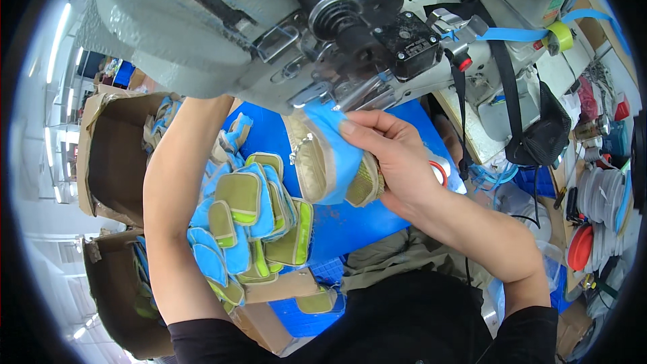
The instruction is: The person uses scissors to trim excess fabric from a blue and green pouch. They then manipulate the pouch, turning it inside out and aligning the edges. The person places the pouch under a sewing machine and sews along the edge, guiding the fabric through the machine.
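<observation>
My right hand [397, 152] is closed on the edge of a small fabric pouch [327, 158], thumb on top. The pouch has an olive zippered panel, a wide light-blue band and an olive mesh side. Its upper end lies under the needle and presser-foot area of a grey sewing machine [337, 34]. My left forearm [178, 189] reaches up on the left, and the machine head hides that hand and its fingers. Beside this arm lies a heap of cut olive, blue and lime-edged fabric pieces [239, 195].
Two open cardboard boxes [101, 155] with fabric pieces stand at the left. A blue work surface [364, 222] lies beneath the pouch. Blue binding tape [512, 34] runs into the machine from the right. Orange-handled scissors [441, 172] lie behind my right wrist.
</observation>
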`<state>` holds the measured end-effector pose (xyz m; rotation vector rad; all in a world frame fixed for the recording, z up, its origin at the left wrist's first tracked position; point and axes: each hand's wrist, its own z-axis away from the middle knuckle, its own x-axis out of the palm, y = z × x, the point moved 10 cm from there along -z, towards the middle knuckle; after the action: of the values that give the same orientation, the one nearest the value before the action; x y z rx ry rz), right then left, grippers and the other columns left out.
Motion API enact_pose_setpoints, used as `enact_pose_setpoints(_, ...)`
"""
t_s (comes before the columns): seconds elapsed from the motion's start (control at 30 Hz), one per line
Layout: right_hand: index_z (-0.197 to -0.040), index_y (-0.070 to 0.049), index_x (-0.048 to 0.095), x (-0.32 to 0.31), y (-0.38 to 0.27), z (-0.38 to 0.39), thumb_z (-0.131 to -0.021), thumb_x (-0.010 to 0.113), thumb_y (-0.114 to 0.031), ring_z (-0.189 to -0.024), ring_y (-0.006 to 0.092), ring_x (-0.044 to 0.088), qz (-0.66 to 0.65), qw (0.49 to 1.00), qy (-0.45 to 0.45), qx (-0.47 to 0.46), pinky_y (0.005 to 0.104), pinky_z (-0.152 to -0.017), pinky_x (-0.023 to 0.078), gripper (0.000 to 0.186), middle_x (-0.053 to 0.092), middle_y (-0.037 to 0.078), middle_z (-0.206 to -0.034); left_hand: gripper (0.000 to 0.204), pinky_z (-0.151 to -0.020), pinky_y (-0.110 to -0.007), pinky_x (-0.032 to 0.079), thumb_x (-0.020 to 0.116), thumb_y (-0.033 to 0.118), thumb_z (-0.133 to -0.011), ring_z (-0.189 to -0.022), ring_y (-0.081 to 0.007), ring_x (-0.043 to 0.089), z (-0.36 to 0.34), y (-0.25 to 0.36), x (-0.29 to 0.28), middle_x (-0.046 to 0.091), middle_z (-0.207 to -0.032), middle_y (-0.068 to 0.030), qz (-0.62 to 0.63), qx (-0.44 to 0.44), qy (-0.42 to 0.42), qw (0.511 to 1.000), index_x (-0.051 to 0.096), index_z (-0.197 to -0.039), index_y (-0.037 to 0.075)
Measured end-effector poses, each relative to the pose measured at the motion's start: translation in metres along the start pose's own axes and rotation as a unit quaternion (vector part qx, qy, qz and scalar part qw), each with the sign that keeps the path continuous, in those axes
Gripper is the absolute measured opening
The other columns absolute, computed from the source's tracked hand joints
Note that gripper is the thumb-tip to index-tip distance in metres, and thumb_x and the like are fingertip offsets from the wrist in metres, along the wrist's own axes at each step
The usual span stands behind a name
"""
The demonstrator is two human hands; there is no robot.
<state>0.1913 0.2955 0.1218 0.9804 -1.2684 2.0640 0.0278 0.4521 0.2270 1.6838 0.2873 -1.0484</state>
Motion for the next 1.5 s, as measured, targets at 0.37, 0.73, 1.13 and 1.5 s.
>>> enact_pose_setpoints(0.37,-0.115,0.005,0.066,0.000,-0.008,0.002,-0.094,0.075,-0.009,-0.086,0.0118,0.069,0.042,0.999,-0.022,0.008,0.0264,-0.077,0.056,0.027,0.073,0.011,-0.103,0.030,-0.081,-0.030,0.052,0.080,0.021,-0.088,-0.094,-0.0140,0.064,0.076,0.026,0.016,0.069,-0.100,-0.0056,-0.036,0.025,0.287,0.957,0.066,-0.108,0.004)
enact_pose_setpoints(0.73,-0.116,0.004,0.069,-0.004,-0.006,0.009,-0.095,0.074,-0.014,-0.081,0.0085,0.068,0.106,0.992,-0.068,0.027,0.0236,-0.070,0.052,0.028,0.074,0.007,-0.096,0.037,-0.076,-0.028,0.055,0.078,0.012,-0.088,-0.090,-0.0123,0.068,0.108,0.036,0.137,0.069,-0.104,-0.0036,0.570,-0.205,0.181,0.775,0.059,-0.120,0.004)
enact_pose_setpoints(1.13,-0.110,0.000,0.070,-0.013,-0.025,0.012,-0.094,0.075,-0.019,-0.078,0.0063,0.059,0.215,0.973,-0.065,-0.048,0.0231,-0.068,0.046,0.026,0.069,0.001,-0.090,0.020,-0.080,-0.026,0.051,0.074,0.016,-0.094,-0.091,-0.0105,0.064,0.146,0.040,0.111,0.069,-0.107,-0.0039,0.192,-0.044,0.335,0.922,0.066,-0.108,0.003)
enact_pose_setpoints(1.5,-0.112,0.000,0.069,-0.017,-0.014,0.084,-0.096,0.073,-0.022,-0.091,0.0106,0.063,0.314,0.931,-0.103,-0.156,0.0274,-0.080,0.051,0.027,0.069,0.004,-0.097,0.023,-0.088,-0.029,0.053,0.064,0.013,-0.102,-0.101,-0.0118,0.068,0.170,0.090,0.166,0.072,-0.108,-0.0031,0.616,-0.127,0.181,0.756,0.063,-0.122,0.003)
